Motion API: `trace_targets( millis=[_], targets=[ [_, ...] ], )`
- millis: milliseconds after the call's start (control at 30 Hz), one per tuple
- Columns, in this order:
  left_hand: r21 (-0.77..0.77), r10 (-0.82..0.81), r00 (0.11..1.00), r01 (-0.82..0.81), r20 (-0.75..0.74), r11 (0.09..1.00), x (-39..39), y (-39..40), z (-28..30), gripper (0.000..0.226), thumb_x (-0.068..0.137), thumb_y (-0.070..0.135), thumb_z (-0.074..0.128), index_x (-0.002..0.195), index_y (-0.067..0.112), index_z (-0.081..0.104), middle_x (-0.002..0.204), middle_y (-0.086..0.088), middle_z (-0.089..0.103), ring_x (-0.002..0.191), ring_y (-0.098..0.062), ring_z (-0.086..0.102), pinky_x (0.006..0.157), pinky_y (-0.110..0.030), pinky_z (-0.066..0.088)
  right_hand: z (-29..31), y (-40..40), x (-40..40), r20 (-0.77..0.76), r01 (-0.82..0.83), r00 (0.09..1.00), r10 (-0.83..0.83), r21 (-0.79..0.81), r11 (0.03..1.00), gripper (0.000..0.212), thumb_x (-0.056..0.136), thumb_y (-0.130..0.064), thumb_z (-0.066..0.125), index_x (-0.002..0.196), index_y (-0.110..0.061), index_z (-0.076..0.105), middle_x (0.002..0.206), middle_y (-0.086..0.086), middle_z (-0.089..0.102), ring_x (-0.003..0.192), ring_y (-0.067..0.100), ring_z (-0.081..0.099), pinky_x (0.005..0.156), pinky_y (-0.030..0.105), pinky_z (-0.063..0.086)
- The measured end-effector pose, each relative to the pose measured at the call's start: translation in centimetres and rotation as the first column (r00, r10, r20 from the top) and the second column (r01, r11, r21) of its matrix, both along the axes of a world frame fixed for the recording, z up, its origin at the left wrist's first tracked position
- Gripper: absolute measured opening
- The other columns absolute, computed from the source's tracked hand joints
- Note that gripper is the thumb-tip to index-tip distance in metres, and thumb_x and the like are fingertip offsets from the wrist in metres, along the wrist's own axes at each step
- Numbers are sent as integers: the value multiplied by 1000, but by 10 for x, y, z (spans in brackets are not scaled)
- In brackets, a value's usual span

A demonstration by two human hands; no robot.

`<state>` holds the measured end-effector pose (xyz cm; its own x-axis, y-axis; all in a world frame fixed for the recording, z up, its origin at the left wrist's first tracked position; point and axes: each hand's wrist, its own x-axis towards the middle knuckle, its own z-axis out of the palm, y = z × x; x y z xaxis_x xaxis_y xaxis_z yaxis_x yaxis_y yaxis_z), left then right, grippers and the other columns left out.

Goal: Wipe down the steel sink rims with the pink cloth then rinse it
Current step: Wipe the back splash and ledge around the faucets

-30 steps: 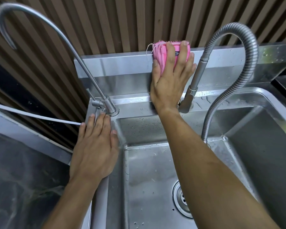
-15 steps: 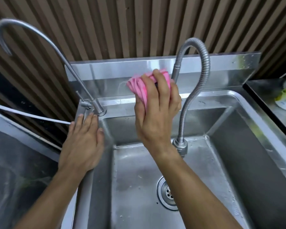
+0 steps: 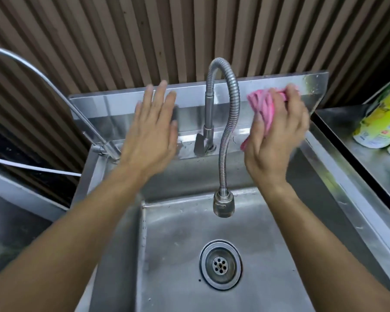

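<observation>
Gripping pink cloth (image 3: 262, 106), apparently bunched

Light even and soft, moderately bright, no single source evident. Steel sink (image 3: 223, 224) shows dull sheen; brighter glare strip along the far backsplash (image 3: 268, 86). Faint shadow of the left hand (image 3: 151, 134) on the backsplash. Both hands motion-blurred, right hand (image 3: 277, 136) most at the fingers. Wide-angle bowing: wall slats (image 3: 122, 41) fan outward toward the edges. Drain (image 3: 221, 264) fairly sharp.
</observation>
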<state>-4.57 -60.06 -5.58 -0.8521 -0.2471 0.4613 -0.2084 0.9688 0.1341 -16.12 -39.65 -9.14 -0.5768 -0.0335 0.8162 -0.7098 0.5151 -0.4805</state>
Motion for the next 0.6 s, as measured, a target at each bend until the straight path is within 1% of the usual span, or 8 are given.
trace_targets(
  millis=[67, 133, 200, 267, 333, 467, 533, 600],
  targets=[
    [-110, -35, 999, 33, -11, 993, -28, -12, 7, 57, 109, 25, 31, 162, 11, 18, 172, -10, 9, 159, -31, 2, 129, -47, 5, -4, -14, -27, 46, -73, 997, 69, 88, 993, 44, 108, -30, 43, 144, -7, 54, 159, 19, 40, 145, 38, 36, 123, 44, 21],
    [-209, -69, 997, 74, 28, 975, -50, -26, 5, 57, 109, 28, 28, 163, 12, 18, 171, -11, 12, 158, -33, 6, 128, -48, 7, -5, -32, -49, 52, -125, 992, 118, 170, 977, 45, 107, -31, 51, 148, -15, 49, 162, 15, 37, 147, 39, 32, 122, 53, 23],
    [-309, -92, 993, 109, 68, 945, -63, -39, -4, 57, 110, 31, 27, 163, 14, 17, 171, -12, 13, 158, -34, 10, 127, -49, 9, 1, -54, -59, 10, -197, 980, 199, 195, 961, 51, 104, -28, 59, 150, -24, 39, 163, 7, 30, 147, 43, 32, 122, 60, 26],
    [-405, -98, 993, 116, 66, 907, -70, -51, -15, 57, 111, 32, 26, 164, 14, 14, 171, -11, 12, 158, -32, 11, 127, -47, 9, 5, -71, -64, -48, -253, 961, 271, 234, 939, 59, 100, -23, 65, 151, -22, 37, 157, 3, 18, 145, 50, 34, 119, 60, 28],
    [-468, -104, 994, 105, 29, 878, -73, -58, -24, 56, 113, 32, 26, 164, 13, 14, 171, -9, 13, 158, -31, 12, 127, -46, 11, 1, -77, -71, -126, -203, 958, 258, 341, 918, 58, 102, -31, 59, 154, -13, 44, 160, 6, 14, 148, 49, 30, 121, 58, 26],
    [-494, -108, 992, 65, -59, 867, -77, -61, -34, 57, 112, 33, 30, 163, 13, 16, 170, -8, 18, 157, -31, 17, 126, -47, 16, -14, -64, -95, -143, -106, 972, 188, 448, 888, 60, 110, -40, 44, 162, -21, 22, 170, 12, 25, 157, 40, 18, 130, 49, 12],
    [-501, -117, 989, 59, -86, 864, -78, -60, -36, 57, 112, 32, 32, 163, 13, 18, 170, -8, 21, 156, -32, 19, 126, -47, 16, -19, -58, -100, -108, -65, 987, 121, 425, 903, 59, 111, -38, 43, 163, -19, 23, 171, 12, 22, 158, 41, 13, 130, 47, 3],
    [-498, -114, 988, 48, -103, 866, -79, -61, -37, 57, 112, 33, 32, 163, 13, 18, 170, -7, 22, 156, -31, 20, 126, -46, 15, -19, -62, -93, -25, -61, 997, 73, 325, 944, 62, 109, -31, 50, 163, -17, 24, 170, 17, 20, 157, 43, 10, 130, 51, 2]
  ],
)
